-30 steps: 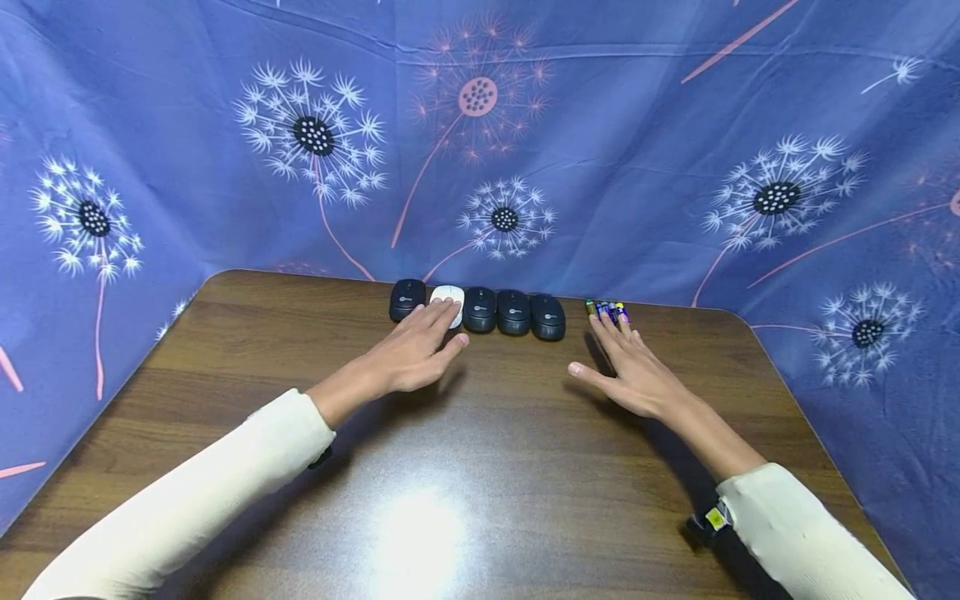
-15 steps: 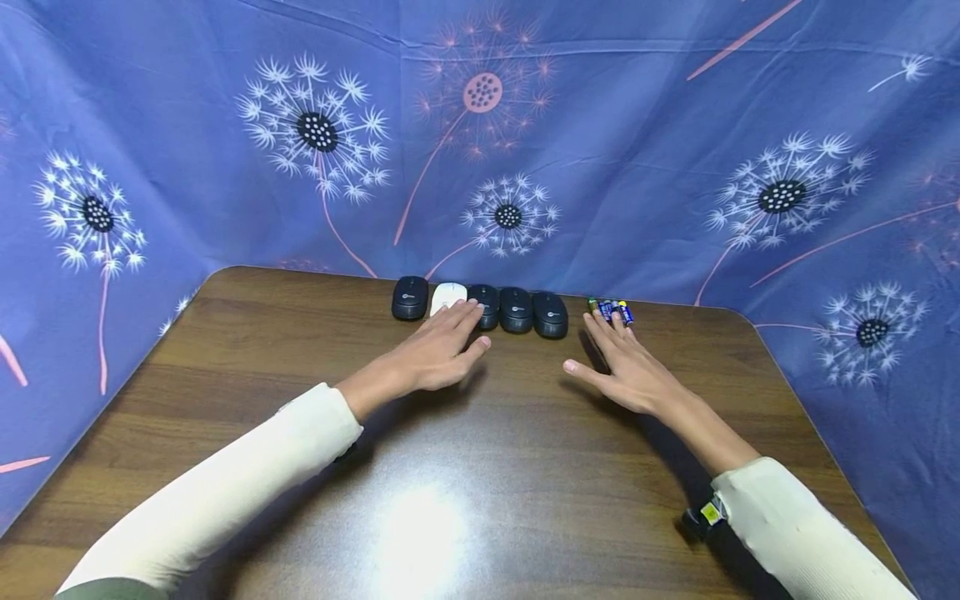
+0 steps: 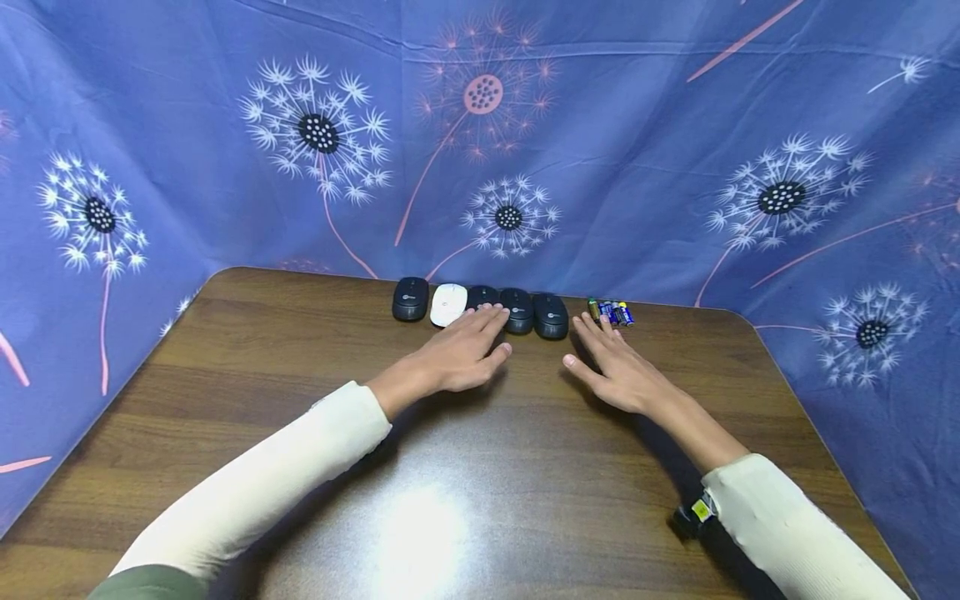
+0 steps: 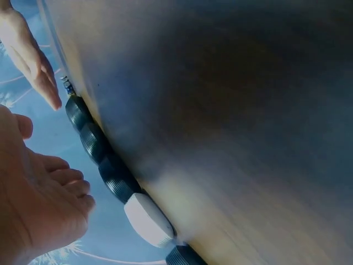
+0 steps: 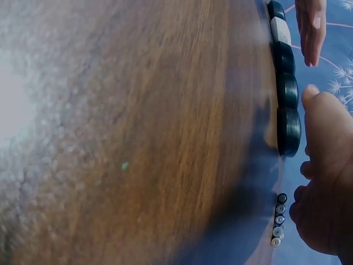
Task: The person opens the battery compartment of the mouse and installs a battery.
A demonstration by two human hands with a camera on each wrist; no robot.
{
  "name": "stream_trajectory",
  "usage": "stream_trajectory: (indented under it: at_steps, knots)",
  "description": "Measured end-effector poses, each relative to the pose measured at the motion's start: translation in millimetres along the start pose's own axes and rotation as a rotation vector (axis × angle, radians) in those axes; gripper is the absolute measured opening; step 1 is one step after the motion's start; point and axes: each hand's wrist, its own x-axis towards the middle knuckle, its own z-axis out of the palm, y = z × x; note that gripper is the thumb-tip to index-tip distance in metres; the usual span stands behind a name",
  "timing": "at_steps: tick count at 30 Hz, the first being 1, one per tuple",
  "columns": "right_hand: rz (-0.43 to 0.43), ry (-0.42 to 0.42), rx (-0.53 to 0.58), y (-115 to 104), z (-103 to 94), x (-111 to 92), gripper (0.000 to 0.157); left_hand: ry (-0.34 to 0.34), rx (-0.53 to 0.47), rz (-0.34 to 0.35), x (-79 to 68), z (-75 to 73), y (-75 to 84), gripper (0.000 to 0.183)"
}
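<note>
Several computer mice stand side by side along the table's back edge, one white mouse (image 3: 448,305) among black ones such as the leftmost black mouse (image 3: 410,298). My left hand (image 3: 462,350), fingers straight, hovers in front of the middle black mouse (image 3: 483,296) and partly hides it in the head view. To the right of the mice lies a short row of batteries (image 3: 617,313). My right hand (image 3: 624,372) is nearest to them, its fingers extended and thumb spread. In the right wrist view a gap shows between that hand and the batteries (image 5: 280,209). Neither hand holds anything.
The brown wooden table (image 3: 480,450) reflects a bright glare near its front. A blue cloth (image 3: 615,150) with dandelion prints hangs right behind the back edge and along both sides. A small black device (image 3: 692,517) is at my right sleeve.
My left hand has moved right, from over the white mouse to the middle black one. My right hand has shifted slightly left, uncovering more of the batteries. The mice and batteries keep their places.
</note>
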Motion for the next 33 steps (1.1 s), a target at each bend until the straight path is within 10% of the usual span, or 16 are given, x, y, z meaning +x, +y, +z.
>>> stream_trajectory:
  at_steps: [33]
  knots:
    - [-0.073, -0.031, 0.025, -2, 1.1, 15, 0.078, -0.122, 0.198, 0.02, 59.0, 21.4, 30.2, 0.072]
